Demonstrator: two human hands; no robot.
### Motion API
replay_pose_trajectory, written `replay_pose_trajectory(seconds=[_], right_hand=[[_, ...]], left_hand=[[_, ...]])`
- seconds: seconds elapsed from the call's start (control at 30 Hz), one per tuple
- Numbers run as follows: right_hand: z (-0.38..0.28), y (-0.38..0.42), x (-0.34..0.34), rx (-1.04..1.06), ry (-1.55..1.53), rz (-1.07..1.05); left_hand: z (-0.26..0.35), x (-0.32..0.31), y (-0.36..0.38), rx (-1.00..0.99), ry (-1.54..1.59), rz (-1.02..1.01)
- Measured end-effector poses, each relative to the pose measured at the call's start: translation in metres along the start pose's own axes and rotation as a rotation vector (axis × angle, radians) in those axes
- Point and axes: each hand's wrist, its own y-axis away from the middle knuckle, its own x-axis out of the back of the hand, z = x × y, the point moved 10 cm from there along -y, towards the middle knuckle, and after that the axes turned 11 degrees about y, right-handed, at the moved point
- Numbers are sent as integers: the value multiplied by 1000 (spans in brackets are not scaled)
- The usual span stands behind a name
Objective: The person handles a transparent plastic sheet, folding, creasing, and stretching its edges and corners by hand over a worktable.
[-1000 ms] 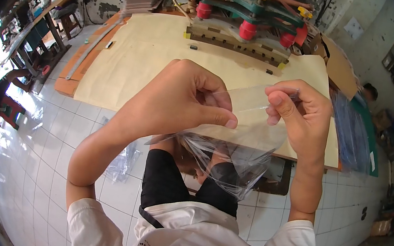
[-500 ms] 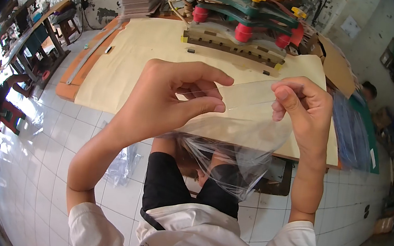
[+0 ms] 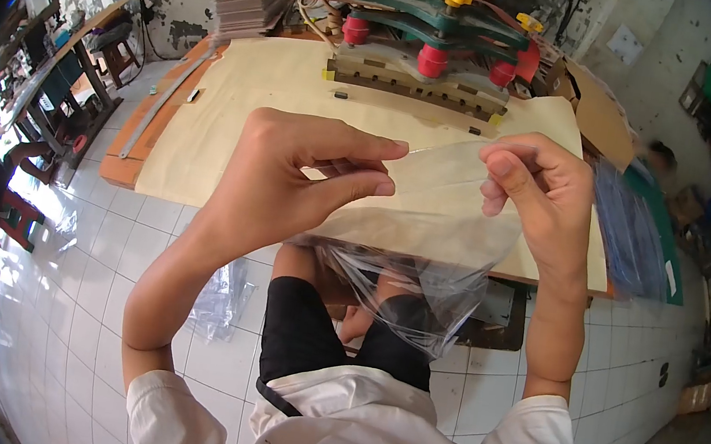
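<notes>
I hold a clear plastic bag [image 3: 434, 232] up in front of me, above my lap. My left hand [image 3: 290, 174] pinches one side of the bag's upper edge between thumb and fingers. My right hand [image 3: 537, 191] grips the other side of that edge. The bag hangs down crumpled between my wrists, over my black shorts. Behind it lies a low table covered with tan paper [image 3: 236, 110].
A press machine [image 3: 428, 31] with green arms, red knobs and a yellow box stands at the table's far edge. A stack of clear bags [image 3: 629, 233] lies at the right. More plastic [image 3: 222, 294] lies on the white tiled floor at the left. People sit far left.
My left fingers have loosened and shifted along the bag's edge, spreading the opening slightly. The right hand has held its grip and stayed nearly in place.
</notes>
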Motion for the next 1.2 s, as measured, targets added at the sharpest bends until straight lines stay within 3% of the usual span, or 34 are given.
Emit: replay_pose_trajectory(seconds=[0.37, 0.53, 0.67, 0.8, 0.87, 0.93, 0.97, 1.0, 1.2], right_hand=[[-15, 6, -6, 4, 4, 15], [-15, 8, -12, -17, 21, 23], [-16, 9, -22, -2, 20, 3], [-11, 14, -39, -8, -35, -46], [-4, 20, -40, -6, -51, -45], [7, 26, -37, -14, -177, -18], [13, 29, -32, -17, -181, -7], [22, 35, -30, -37, -115, -58], [95, 72, -25, -174, -107, -218]], left_hand=[[9, 5, 5, -24, -10, -4], [-6, 6, 7, 112, 35, -12], [-4, 0, 7, 108, 99, -34], [-10, -25, 10, 205, 35, -153], [-19, -26, 14, 289, 74, -119], [-16, -25, 17, 221, 74, -87], [-18, -11, 20, 234, 143, 32], [-23, 3, 24, 250, 212, 154], [-25, 47, 31, 163, 181, 301]])
